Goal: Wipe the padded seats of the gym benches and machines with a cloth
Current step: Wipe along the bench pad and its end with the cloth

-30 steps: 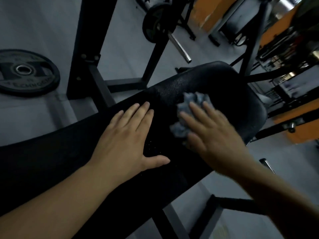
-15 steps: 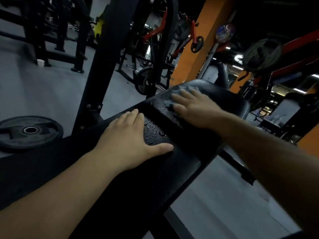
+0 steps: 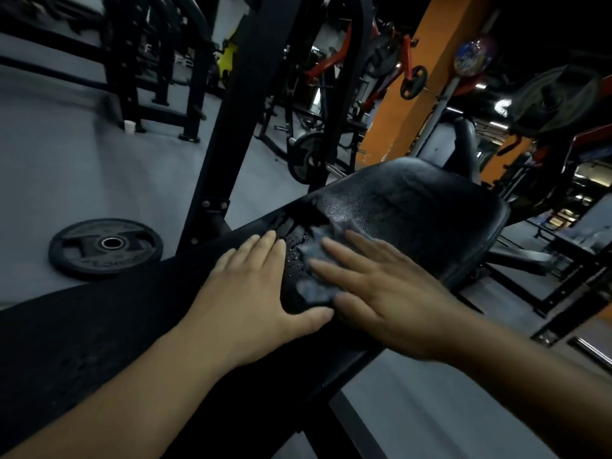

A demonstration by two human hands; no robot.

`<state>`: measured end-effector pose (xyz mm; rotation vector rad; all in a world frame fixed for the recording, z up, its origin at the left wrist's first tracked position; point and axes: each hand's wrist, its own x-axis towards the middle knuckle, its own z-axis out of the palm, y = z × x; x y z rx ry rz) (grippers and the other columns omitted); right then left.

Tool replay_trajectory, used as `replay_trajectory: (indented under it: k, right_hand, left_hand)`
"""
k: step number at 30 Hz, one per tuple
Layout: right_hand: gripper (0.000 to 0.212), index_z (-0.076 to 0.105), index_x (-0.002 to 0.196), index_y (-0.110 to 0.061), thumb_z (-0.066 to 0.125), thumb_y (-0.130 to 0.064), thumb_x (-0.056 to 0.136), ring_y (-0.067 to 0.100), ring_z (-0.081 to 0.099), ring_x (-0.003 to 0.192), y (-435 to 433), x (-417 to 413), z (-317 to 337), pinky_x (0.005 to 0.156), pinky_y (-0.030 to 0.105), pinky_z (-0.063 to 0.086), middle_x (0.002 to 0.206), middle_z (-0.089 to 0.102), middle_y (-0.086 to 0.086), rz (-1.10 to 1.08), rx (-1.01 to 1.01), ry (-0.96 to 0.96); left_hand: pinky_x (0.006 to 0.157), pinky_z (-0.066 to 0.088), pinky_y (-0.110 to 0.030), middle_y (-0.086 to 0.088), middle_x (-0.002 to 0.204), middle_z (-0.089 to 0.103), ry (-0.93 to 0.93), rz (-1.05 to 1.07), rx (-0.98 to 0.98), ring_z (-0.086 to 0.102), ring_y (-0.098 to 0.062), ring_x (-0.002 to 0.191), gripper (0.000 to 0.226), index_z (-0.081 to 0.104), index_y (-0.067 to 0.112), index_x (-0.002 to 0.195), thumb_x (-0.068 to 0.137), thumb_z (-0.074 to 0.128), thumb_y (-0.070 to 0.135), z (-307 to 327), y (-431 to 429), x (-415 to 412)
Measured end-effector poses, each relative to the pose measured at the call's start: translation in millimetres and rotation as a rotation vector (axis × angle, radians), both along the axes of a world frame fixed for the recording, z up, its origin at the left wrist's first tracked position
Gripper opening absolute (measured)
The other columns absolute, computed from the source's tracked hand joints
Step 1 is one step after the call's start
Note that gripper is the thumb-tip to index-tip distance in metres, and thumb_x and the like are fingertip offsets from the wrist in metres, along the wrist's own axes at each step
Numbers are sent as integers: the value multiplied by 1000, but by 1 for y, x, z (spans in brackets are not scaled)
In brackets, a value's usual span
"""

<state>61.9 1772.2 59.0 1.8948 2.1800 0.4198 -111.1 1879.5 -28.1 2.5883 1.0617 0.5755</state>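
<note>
A black padded bench runs from the lower left to its wider seat pad (image 3: 427,210) at the right, which is speckled with water droplets. My left hand (image 3: 251,293) lies flat on the long back pad (image 3: 99,326), fingers straight, thumb out to the right. My right hand (image 3: 381,286) presses a crumpled grey-blue cloth (image 3: 314,260) flat against the near end of the seat pad, fingers spread and straight. Most of the cloth shows to the left of my fingers, just beside my left hand.
A black weight plate (image 3: 106,248) lies on the grey floor left of the bench. A black rack upright (image 3: 238,120) rises right behind the bench. A loaded barbell plate (image 3: 306,157), an orange pillar (image 3: 407,87) and further machines stand beyond.
My right hand has drawn the cloth back along the seat pad toward me, ending beside my left hand. The left hand stayed put on the back pad.
</note>
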Motion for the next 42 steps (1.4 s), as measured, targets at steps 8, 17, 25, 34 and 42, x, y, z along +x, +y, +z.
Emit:
replay_trajectory:
  k: [8, 17, 25, 34, 42]
  right_hand:
    - [58, 12, 157, -41, 14, -59, 102, 21, -8, 154, 84, 4, -6, 121, 44, 3, 168, 2, -5, -232, 114, -55]
    - [51, 26, 155, -36, 27, -46, 105, 13, 8, 150, 52, 35, 23, 121, 41, 16, 166, 16, -6, -104, 92, 8]
    - [54, 7, 156, -49, 15, -56, 103, 5, -14, 149, 41, -1, -5, 119, 28, -11, 163, -7, -22, 8, -52, 1]
    - [52, 24, 153, -42, 20, -52, 103, 17, 9, 151, 115, -23, -20, 119, 46, 12, 163, 21, -11, -125, 49, -48]
    - [59, 17, 156, -44, 15, -61, 99, 12, -4, 153, 83, -1, -3, 121, 39, 6, 167, 7, -14, -155, -4, -46]
  left_hand:
    - [124, -3, -37, 7, 165, -15, 1, 13, 15, -14, -11, 151, 120, -8, 23, 158, 66, 15, 97, -9, -5, -11]
    - [125, 0, -39, 5, 166, -11, -8, 13, 20, -10, -12, 152, 127, -6, 21, 158, 60, 14, 100, -11, -5, -13]
    - [124, 3, -37, 5, 167, -6, 10, 56, -13, -6, -13, 152, 125, 0, 23, 159, 61, 18, 100, -10, -9, -27]
    - [124, 4, -43, 6, 167, -5, -12, 83, -46, -6, -15, 152, 114, 2, 26, 158, 68, 16, 96, -22, -10, -45]
    - [124, 6, -44, 6, 167, -3, -27, 24, -18, -3, -15, 153, 111, 4, 26, 158, 72, 20, 93, -29, -4, -52]
